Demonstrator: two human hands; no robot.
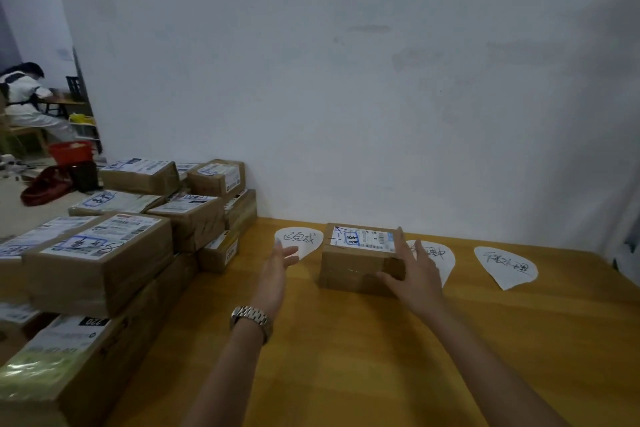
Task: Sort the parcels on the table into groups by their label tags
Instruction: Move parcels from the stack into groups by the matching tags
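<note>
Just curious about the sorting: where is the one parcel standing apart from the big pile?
In the head view, the lone parcel sits near the wall, between the left paper tag and the middle paper tag, with the right hand touching it.

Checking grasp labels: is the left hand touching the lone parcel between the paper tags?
No, the left hand hovers open, clear of the parcel; only the right hand touches it.

Wooden table [346, 357]. Parcel pile [104, 253] stacked at its left end. Lone parcel [360, 260] sits mid-table between left paper tag [299, 239] and middle paper tag [441, 258]; right paper tag [505, 265] lies apart, all handwritten.
</note>
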